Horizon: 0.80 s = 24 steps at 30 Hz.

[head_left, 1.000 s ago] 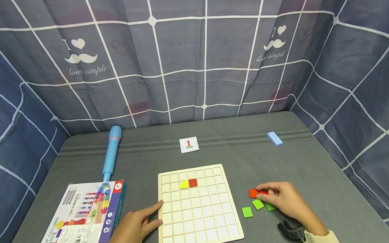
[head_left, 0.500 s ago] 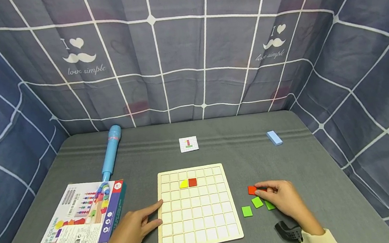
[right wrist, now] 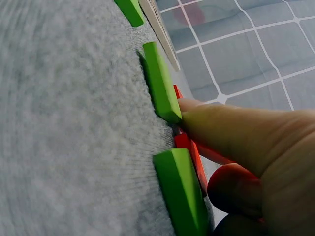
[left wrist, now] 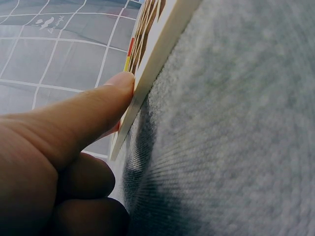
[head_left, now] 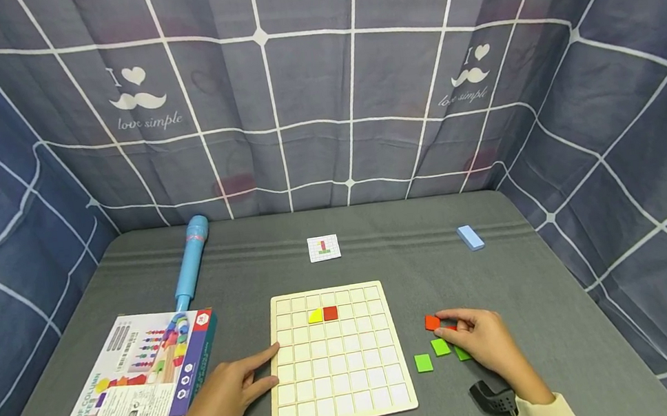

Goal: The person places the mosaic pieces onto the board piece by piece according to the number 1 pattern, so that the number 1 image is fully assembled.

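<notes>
Since 1 s ago the right hand has nudged the red tile slightly up the cloth; left hand unchanged. Head view: right fingers pinch that tile beside 3 green tiles; left index finger presses the board edge. Left wrist view: fingertip could slip, shifting the board. Right wrist view: thin tile may drop from the pinch.
</notes>
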{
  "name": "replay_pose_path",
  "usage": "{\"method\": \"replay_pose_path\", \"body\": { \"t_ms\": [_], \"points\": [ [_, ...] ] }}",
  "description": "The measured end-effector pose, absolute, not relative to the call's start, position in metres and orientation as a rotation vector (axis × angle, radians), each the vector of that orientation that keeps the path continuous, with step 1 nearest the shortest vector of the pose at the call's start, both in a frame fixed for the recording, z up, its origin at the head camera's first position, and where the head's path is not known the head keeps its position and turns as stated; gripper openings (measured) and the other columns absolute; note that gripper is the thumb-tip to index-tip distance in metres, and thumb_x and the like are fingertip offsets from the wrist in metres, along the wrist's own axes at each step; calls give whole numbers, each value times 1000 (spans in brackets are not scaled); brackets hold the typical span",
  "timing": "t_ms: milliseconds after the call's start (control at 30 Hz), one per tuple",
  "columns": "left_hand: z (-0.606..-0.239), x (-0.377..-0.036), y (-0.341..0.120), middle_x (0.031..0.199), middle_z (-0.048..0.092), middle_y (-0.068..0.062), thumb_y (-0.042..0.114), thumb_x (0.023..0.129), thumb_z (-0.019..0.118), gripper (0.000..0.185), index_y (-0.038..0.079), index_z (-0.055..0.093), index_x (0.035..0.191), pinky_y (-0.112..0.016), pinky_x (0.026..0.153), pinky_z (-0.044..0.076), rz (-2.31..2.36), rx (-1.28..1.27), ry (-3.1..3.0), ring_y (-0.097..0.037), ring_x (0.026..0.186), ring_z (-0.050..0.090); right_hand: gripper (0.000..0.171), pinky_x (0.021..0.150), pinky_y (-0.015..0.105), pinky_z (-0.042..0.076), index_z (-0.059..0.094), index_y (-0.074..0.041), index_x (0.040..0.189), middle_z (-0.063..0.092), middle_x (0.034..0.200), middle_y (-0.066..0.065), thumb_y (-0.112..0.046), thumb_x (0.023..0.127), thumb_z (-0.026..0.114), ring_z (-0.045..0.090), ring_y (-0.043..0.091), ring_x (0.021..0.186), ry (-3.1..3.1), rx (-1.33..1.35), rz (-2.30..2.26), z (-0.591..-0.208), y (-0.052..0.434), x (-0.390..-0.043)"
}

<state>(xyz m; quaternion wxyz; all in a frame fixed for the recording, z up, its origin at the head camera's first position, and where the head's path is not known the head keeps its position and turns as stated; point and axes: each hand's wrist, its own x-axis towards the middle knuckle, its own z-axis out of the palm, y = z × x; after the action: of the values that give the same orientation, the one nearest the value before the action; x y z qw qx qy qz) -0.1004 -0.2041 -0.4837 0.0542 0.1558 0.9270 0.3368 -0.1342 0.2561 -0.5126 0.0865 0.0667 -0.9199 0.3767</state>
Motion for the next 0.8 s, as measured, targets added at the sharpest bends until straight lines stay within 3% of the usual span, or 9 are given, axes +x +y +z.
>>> {"method": "replay_pose_path", "body": {
  "t_ms": [600, 800],
  "points": [
    [-484, -101, -204, 59, 37, 17, 40, 94, 72, 52, 19, 64, 141, -20, 48, 26, 1028, 492, 2802, 1, 51, 28, 23, 46, 22, 29, 81, -20, 102, 44, 56, -15, -26, 81, 88, 35, 1, 47, -2783, 261, 1120, -504, 252, -136],
    [-486, -100, -206, 58, 37, 18, 41, 95, 72, 52, 19, 65, 141, -20, 48, 26, 1036, 496, 2806, 1, 51, 28, 23, 47, 21, 29, 81, -22, 104, 40, 54, -19, -27, 82, 87, 32, -2, 47, -2772, 393, 1031, -503, 247, -143]
  ]
}}
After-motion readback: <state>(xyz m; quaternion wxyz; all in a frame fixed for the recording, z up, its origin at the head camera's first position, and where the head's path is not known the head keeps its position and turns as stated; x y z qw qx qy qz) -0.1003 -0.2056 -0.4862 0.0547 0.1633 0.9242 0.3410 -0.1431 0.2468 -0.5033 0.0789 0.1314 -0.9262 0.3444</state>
